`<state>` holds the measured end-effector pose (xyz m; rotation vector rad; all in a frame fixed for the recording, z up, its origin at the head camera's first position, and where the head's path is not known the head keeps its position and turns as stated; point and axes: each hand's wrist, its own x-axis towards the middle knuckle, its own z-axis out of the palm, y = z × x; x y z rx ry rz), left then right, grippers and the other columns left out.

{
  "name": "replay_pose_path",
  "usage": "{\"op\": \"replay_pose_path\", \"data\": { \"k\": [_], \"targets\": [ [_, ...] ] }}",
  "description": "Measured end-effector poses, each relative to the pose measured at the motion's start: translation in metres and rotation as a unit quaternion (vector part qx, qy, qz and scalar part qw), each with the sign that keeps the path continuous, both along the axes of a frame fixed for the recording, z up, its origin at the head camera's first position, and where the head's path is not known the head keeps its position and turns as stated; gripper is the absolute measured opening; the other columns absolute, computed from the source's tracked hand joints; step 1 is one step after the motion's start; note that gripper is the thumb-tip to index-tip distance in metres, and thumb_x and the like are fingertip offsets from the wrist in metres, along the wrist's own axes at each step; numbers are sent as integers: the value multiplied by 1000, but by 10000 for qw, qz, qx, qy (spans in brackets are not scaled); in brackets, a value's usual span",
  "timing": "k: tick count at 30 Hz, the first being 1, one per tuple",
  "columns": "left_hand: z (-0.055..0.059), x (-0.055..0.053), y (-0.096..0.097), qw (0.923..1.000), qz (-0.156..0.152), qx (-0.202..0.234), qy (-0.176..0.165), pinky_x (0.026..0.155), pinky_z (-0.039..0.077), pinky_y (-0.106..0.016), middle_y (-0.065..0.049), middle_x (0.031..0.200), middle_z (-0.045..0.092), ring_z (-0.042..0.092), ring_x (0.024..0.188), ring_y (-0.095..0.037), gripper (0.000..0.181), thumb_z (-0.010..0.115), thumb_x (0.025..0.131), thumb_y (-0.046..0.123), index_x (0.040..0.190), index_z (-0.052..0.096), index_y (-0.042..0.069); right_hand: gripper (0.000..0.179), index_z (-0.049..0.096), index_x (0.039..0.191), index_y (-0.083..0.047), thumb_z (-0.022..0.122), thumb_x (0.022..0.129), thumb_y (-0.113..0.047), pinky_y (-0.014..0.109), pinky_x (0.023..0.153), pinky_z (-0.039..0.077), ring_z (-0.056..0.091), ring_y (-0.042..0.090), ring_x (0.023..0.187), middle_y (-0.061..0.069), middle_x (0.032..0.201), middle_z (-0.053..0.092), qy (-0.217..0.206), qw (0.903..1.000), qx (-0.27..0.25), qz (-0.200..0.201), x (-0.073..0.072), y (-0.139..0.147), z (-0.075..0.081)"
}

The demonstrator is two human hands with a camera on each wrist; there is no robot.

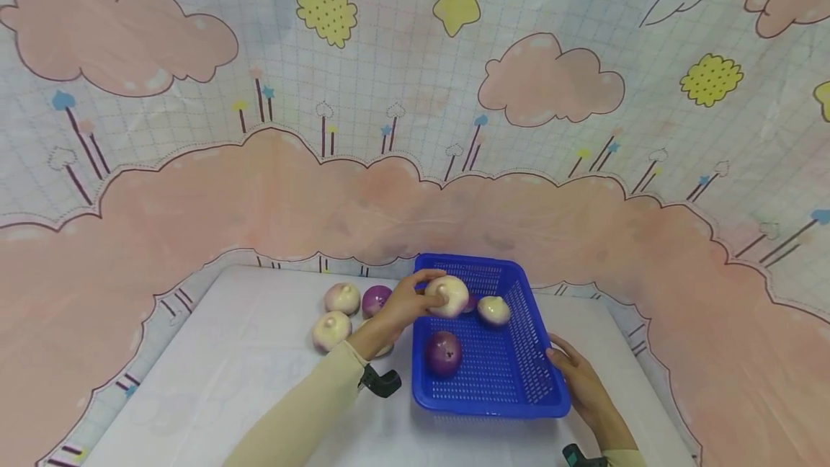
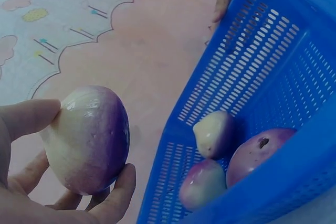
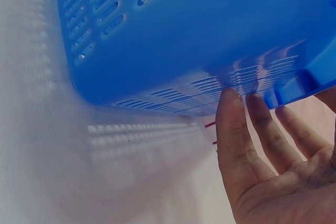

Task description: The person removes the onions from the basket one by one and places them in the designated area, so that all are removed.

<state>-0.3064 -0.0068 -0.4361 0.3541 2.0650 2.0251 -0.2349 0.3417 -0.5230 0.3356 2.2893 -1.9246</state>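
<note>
My left hand (image 1: 408,301) holds a white-and-purple turnip (image 1: 447,296) above the blue basket (image 1: 486,409), thumb on one side and fingers round the other. In the left wrist view this turnip (image 2: 89,137) shows a purple end and a pale end. Inside the basket lie a mostly purple turnip (image 1: 444,354), a pale-topped turnip (image 1: 494,310) and one partly hidden behind the held turnip. At the basket's right side my right hand (image 1: 580,380) grips the rim. Its fingertips (image 3: 229,98) rest against the outer wall in the right wrist view.
Left of the basket, several turnips lie grouped on the white table (image 1: 227,352): two pale ones, including a pale turnip (image 1: 331,330), a purple turnip (image 1: 376,300), and another partly covered by the left wrist. A cartoon-printed backdrop (image 1: 363,200) rises behind the table.
</note>
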Motion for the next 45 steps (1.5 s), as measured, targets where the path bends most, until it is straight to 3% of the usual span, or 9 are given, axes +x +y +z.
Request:
{"op": "replay_pose_path", "data": {
  "k": [9,13,16,20,27,33,41,45],
  "targets": [
    [10,7,-22,9998,195,103,-3,85,57,-32,-11,141,51,59,117,-26,50,71,88,13,135,57,15,65,29,153,-21,55,98,-45,48,100,52,56,29,123,22,152,41,3,10000,17,8,1,-1,1],
    [10,7,-33,9995,299,135,-40,81,57,-27,-8,143,50,61,113,-20,51,72,87,12,135,57,16,65,30,153,-21,55,98,-44,48,100,53,56,28,123,22,152,41,-24,10000,13,-6,0,-1,1],
    [9,5,-41,9993,360,74,-30,69,52,-22,-7,142,51,61,100,-14,52,72,87,13,136,57,17,66,30,153,-22,55,98,-45,48,100,52,56,29,123,21,152,41,-42,10000,16,-22,0,-1,1],
    [5,2,-52,9991,422,51,-56,65,49,-23,-9,142,49,60,95,-15,52,71,88,14,137,55,16,66,29,154,-22,55,97,-46,49,102,51,54,30,126,21,153,40,-57,10000,52,-20,0,-1,0],
    [-1,0,-71,9974,672,51,-255,76,58,-30,-12,144,49,60,113,-25,53,71,89,16,139,53,19,67,29,154,-22,55,97,-46,48,101,51,54,30,127,21,153,40,-74,10000,55,-26,0,-1,0],
    [-5,-4,-84,9961,843,57,-254,79,57,-33,-15,140,53,59,113,-25,52,70,89,14,139,53,16,67,29,154,-23,55,97,-47,49,103,50,52,32,129,20,154,39,-89,9999,77,-12,0,0,0],
    [-8,-7,-106,9944,1017,-40,-286,59,41,-18,-13,141,46,51,82,-10,52,68,90,11,139,52,14,66,29,154,-22,55,98,-46,50,104,49,52,31,129,20,153,40,-47,10000,22,-2,-1,1,-2],
    [-11,-8,-118,9935,1068,92,-385,67,49,-20,-14,146,40,54,87,-11,53,65,92,10,143,48,12,66,29,154,-23,54,97,-47,48,103,50,54,29,127,20,153,40,-47,10000,37,6,-1,1,-2]
  ]
}}
